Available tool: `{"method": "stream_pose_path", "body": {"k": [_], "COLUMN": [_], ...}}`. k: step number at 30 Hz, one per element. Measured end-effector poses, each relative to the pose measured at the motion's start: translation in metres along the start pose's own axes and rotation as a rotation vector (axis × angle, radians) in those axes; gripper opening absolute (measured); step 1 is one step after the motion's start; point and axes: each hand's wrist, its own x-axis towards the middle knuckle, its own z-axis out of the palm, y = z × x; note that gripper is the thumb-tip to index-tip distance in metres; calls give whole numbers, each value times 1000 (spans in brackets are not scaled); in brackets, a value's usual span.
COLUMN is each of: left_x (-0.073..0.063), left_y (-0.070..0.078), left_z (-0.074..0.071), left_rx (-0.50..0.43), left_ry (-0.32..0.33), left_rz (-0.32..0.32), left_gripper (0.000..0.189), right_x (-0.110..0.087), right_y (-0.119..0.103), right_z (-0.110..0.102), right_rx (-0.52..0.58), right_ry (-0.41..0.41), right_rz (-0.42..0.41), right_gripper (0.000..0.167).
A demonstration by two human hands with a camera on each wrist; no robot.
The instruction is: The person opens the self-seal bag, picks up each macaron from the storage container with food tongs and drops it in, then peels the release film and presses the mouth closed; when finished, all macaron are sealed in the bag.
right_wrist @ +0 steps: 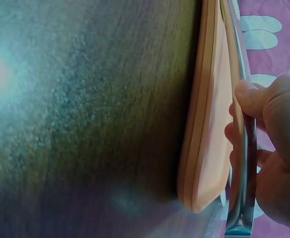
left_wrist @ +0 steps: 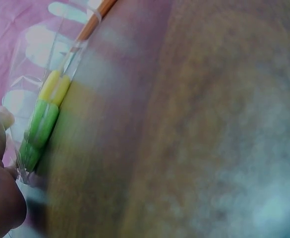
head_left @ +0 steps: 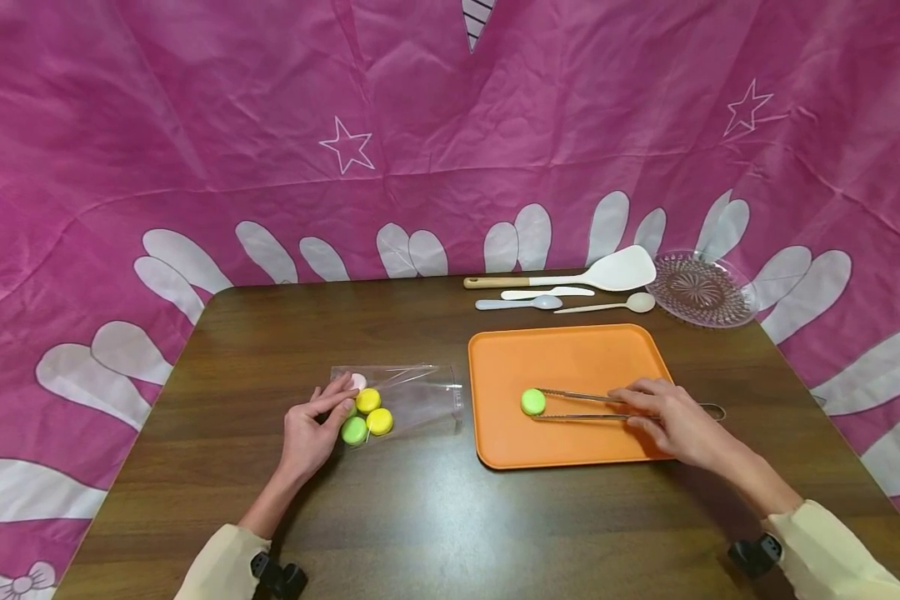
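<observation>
Left fingers (head_left: 319,407) on bag (head_left: 423,396), right fingers (head_left: 633,398) curled round tongs (head_left: 585,417)

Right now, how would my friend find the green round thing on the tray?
Look for the orange tray on the brown table. On its left half, where the metal tongs open, sits one green disc. It's the only disc outside the clear bag.

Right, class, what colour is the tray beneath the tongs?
The tray is orange; the head view shows it best.
</observation>
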Motion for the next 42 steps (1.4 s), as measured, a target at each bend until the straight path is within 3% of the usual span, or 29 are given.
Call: {"method": "stream_pose_path", "body": {"k": [25,34,42], "left_x": [1,1,1], "left_y": [3,3,2], "left_z": [1,1,2], "left_rx": [24,19,4], "left_ry": [-2,-2,6], "left_rz": [5,1,5], "left_gripper": [17,17,16], "right_x": [5,23,54], "right_y": [-5,-15,-35], "right_z": [9,17,31], "right_rx": [-21,-27,6], "right_ry": [45,58,43], "right_rz": [-2,-30,-46], "right_gripper": [48,43,42]}}
